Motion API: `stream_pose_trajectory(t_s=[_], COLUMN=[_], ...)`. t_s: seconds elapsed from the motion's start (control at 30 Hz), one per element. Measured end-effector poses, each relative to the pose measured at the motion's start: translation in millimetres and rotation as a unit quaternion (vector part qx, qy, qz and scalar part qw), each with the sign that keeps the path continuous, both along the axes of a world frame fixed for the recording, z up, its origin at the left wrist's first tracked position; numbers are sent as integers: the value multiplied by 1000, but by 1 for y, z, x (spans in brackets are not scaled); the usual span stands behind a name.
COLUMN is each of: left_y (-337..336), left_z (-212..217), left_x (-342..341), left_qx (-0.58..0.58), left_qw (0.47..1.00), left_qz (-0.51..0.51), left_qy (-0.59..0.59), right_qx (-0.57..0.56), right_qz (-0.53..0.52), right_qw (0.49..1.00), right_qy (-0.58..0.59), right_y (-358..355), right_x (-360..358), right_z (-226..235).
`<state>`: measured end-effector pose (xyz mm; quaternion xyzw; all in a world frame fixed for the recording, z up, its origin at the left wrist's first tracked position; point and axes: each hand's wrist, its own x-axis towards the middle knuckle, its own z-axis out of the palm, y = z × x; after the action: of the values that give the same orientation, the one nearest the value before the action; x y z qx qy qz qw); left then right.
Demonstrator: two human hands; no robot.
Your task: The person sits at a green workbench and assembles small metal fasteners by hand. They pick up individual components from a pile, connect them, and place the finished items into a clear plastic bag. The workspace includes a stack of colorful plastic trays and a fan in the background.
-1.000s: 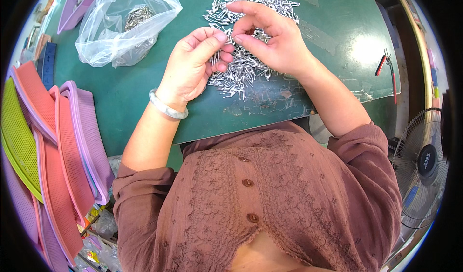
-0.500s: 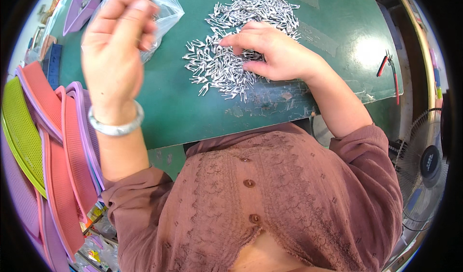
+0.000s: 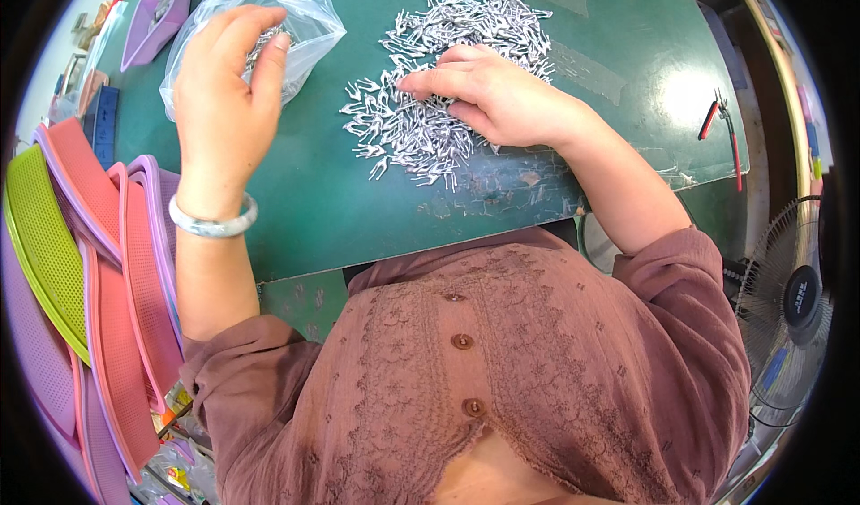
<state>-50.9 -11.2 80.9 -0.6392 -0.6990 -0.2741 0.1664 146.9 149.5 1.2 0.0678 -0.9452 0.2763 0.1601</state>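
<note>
Small silvery two-pronged metal pieces (image 3: 403,120) lie in a loose heap on the green table. My right hand (image 3: 502,97) rests on the heap's right side, its index finger stretched over the pieces and its thumb apart from it; the undersides of the fingers are partly hidden. On the left, my left hand (image 3: 224,102) hovers at a clear plastic bag (image 3: 313,34) with its thumb and fingers apart. More metal pieces show inside the bag, through the gap between thumb and fingers. No piece can be seen held in the left hand.
Stacked pink, purple and green perforated plastic baskets (image 3: 112,326) crowd the left side. A purple tray (image 3: 157,21) and a blue box (image 3: 103,124) sit at the table's left edge. Red-handled pliers (image 3: 710,120) lie far right, above a fan (image 3: 800,294).
My left hand has lowered slightly and shifted right, its fingers parting, and more of the bag's opening shows. My right hand has slid a little left on the heap.
</note>
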Motion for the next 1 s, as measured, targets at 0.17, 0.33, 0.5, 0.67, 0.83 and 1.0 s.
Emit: stream_pose_trajectory(t_s=[0.17,0.33,0.5,0.67,0.83,1.0], left_y=[2,5,9,13,14,13], left_z=[-14,-43,-60,-67,-77,-83], left_x=[36,62,61,57,55,56], left_qx=[37,-55,-108,-115,-146,-157], left_qw=[992,959,947,936,881,810], left_qz=[-59,-89,-83,-72,-68,-87], left_qy=[-103,-262,-291,-325,-445,-558], right_qx=[2,-34,-43,-72,-283,-424], right_qz=[-6,-5,9,-30,-81,-120], right_qw=[1000,999,998,997,956,898], right_qy=[-6,27,-43,-20,7,-19], right_y=[0,4,3,2,0,-2], right_x=[-1,0,6,3,2,2], right_z=[1,3,13,6,-1,8])
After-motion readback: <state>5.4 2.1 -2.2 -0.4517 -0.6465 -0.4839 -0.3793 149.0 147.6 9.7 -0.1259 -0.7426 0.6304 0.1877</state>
